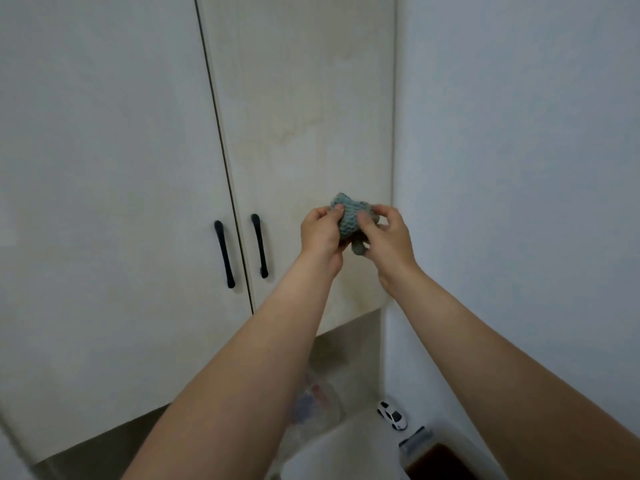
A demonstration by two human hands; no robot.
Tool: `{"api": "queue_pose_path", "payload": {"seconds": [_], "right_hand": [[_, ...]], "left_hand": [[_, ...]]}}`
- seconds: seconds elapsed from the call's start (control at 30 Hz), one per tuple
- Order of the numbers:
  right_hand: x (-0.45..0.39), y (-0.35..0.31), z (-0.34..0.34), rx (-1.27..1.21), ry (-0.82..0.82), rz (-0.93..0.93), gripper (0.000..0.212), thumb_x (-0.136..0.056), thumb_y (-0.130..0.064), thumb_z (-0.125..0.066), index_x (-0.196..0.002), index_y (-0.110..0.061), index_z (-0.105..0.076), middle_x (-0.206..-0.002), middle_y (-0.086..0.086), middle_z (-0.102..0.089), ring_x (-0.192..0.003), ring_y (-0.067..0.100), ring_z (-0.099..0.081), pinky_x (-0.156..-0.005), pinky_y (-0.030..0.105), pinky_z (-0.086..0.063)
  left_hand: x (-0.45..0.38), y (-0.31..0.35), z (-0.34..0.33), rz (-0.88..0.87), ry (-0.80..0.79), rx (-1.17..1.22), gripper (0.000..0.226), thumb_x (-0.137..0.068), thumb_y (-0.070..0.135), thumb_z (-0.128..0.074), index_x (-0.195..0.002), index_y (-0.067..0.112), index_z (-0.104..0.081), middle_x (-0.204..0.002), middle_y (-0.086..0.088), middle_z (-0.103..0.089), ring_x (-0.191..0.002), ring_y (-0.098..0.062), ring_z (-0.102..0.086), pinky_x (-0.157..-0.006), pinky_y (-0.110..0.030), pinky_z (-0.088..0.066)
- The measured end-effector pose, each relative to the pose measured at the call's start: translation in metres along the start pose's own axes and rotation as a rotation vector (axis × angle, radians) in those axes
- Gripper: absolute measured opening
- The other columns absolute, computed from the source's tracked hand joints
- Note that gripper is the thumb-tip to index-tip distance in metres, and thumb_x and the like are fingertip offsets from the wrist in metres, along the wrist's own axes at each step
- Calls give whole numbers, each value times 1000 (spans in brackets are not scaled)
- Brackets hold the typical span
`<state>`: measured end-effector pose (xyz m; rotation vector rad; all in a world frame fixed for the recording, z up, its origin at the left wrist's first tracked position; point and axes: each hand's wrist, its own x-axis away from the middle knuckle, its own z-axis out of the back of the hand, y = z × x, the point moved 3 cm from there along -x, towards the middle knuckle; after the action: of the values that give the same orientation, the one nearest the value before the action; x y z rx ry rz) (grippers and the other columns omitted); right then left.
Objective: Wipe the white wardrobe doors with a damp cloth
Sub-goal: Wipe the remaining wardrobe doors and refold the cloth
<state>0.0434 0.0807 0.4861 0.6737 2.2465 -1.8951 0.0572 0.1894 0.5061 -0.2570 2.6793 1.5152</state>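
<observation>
Now both hands are raised in front of the right wardrobe door (304, 98), and together they grasp a bunched blue-green cloth (349, 220). The left hand (320, 233) pinches its left edge with thumb and fingers, and the right hand (388, 242) clenches the right side (a small corner hangs down between them). Whether the cloth touches the door, I cannot tell. Two black handles (224, 254) are to the left, near the door gap. Below, a white toy car (392, 415) is beside the wall (519, 168).
</observation>
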Motion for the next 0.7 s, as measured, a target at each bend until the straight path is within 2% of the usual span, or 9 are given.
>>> {"api": "queue_pose_path", "payload": {"seconds": [0.07,0.13,0.2,0.27,0.37,0.47,0.57,0.63,0.7], "right_hand": [[-13,-17,-6,23,89,99,23,-90,-14,-67,-113,-15,-67,-96,2,-73,-88,18,-71,-75,34,-59],[-32,-40,-10,63,204,147,17,-88,-10,-67,-101,-16,-75,-88,-4,-74,-84,14,-72,-74,30,-59],[-54,-68,-20,35,229,155,12,-87,-12,-68,-95,-16,-76,-86,-3,-74,-82,14,-72,-80,38,-61],[-70,-97,-33,37,213,183,14,-87,-13,-68,-98,-16,-75,-91,-1,-74,-84,15,-71,-83,40,-60],[-88,-140,-60,-29,169,226,30,-91,-13,-65,-120,-18,-60,-100,1,-68,-93,17,-68,-82,33,-58],[-101,-173,-87,46,137,311,17,-97,-19,-56,-109,-13,-66,-93,1,-69,-87,19,-68,-71,30,-55],[-111,-201,-115,-34,0,346,26,-102,-21,-47,-95,-10,-69,-85,10,-70,-71,25,-64,-55,32,-48],[-121,-221,-128,-112,-40,393,24,-102,-16,-47,-96,-13,-70,-95,14,-72,-80,27,-68,-59,32,-53],[-138,-242,-139,-196,1,414,22,-99,-10,-51,-112,-15,-69,-112,10,-70,-94,23,-67,-72,33,-57]], "left_hand": [[-9,16,-15,-112,-1,-104,3,-99,9,-55,-102,9,-55,-109,-23,-65,-87,-29,-65,-73,-37,-57],[-16,39,-24,-341,4,-394,24,-99,10,-53,-122,17,-53,-118,-11,-60,-94,-18,-63,-74,-28,-55],[-23,70,-33,-541,-128,-607,45,-94,7,-53,-136,24,-53,-130,1,-56,-104,-7,-61,-93,-29,-53],[-25,98,-44,-600,-309,-705,52,-81,8,-58,-131,18,-63,-124,1,-67,-101,-8,-67,-96,-36,-54],[-32,146,-55,-748,-308,-780,46,-71,15,-65,-117,17,-72,-104,2,-75,-95,-14,-70,-89,-39,-57],[-49,184,-66,-843,-236,-778,37,-74,12,-67,-110,17,-74,-97,2,-76,-90,-13,-71,-86,-40,-58],[-65,222,-80,-906,-188,-673,32,-79,15,-66,-110,17,-74,-98,3,-75,-92,-13,-71,-87,-40,-58],[-70,242,-87,-922,-196,-615,30,-83,15,-67,-112,18,-72,-100,3,-75,-93,-14,-71,-85,-40,-59],[-72,263,-94,-990,-193,-712,33,-87,16,-67,-120,19,-68,-108,3,-73,-101,-14,-69,-86,-30,-57]]}}
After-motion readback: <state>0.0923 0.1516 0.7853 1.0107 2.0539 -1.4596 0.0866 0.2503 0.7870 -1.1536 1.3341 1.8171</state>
